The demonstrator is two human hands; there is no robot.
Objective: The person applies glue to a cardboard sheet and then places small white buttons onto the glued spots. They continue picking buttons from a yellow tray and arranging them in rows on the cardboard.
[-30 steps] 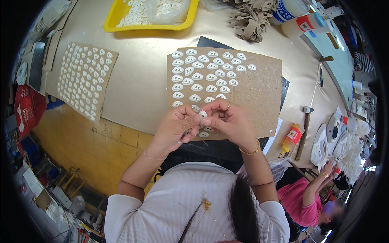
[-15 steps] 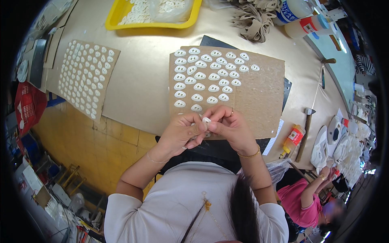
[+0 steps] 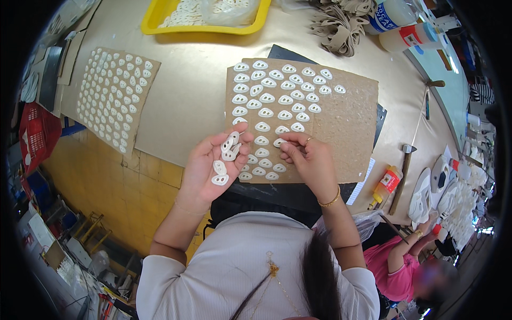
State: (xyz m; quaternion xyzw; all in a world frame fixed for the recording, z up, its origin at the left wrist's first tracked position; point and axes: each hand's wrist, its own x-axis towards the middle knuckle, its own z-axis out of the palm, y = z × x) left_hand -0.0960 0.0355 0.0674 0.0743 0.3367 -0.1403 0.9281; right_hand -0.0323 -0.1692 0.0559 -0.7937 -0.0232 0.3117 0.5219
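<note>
A brown cardboard sheet (image 3: pixel 344 128) lies in front of me, bearing uneven rows of small white oval pieces (image 3: pixel 268 98), each with two holes. My left hand (image 3: pixel 198 169) is palm up beside the sheet's near left corner, fingers curled around several more of these white pieces (image 3: pixel 220 180). Over the sheet, my right hand (image 3: pixel 313 162) pinches one white piece (image 3: pixel 279 143) between thumb and forefinger, at or just above the cardboard. My left fingers cover part of the leftmost column.
Another cardboard sheet (image 3: pixel 124 98) full of white pieces lies left. A yellow tray (image 3: pixel 213 30) of loose pieces stands at the back. Right of the sheet are a glue bottle (image 3: pixel 385 185) and a hammer (image 3: pixel 404 176). A person in pink (image 3: pixel 392 266) works at far right.
My hands, together over the near edge before, have parted. The left has turned palm up, showing its white pieces; the right has moved right and onto the sheet with one piece.
</note>
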